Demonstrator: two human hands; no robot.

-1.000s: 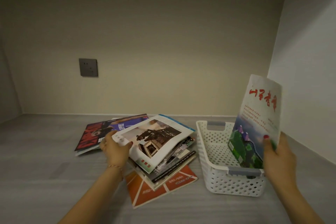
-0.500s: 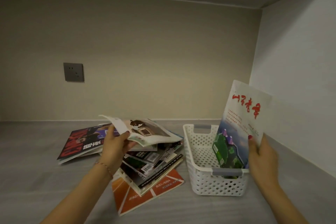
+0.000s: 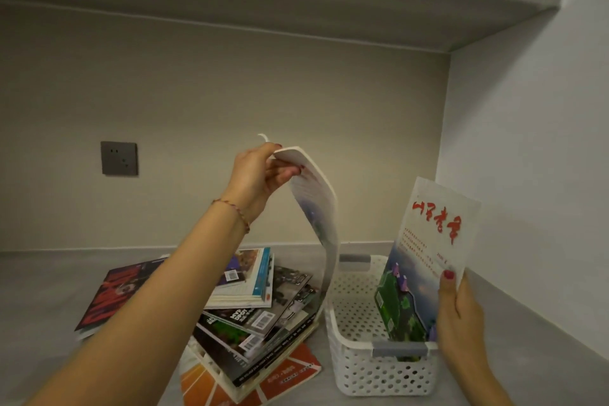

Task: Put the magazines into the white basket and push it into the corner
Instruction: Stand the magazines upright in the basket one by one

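Observation:
A white perforated basket (image 3: 349,369) with grey handles stands on the grey shelf at the right. My right hand (image 3: 461,323) holds a white magazine with red lettering (image 3: 431,241) upright, its lower edge inside the basket. High above the stack, my left hand (image 3: 260,178) pinches a second white magazine (image 3: 321,214) by its top edge, and it droops in a curve toward the basket's left rim. Left of the basket lies a fanned stack of magazines (image 3: 257,316), with a red and black one (image 3: 108,293) flat at the far left.
The back wall carries a grey power socket (image 3: 119,158). A white side wall (image 3: 527,175) closes the shelf on the right and meets the back wall in a corner behind the basket. Another shelf board (image 3: 296,3) runs overhead.
My left hand has lifted the top magazine off the stack, raising it up and to the right until it hangs beside the basket. My right hand still holds its magazine upright in the basket.

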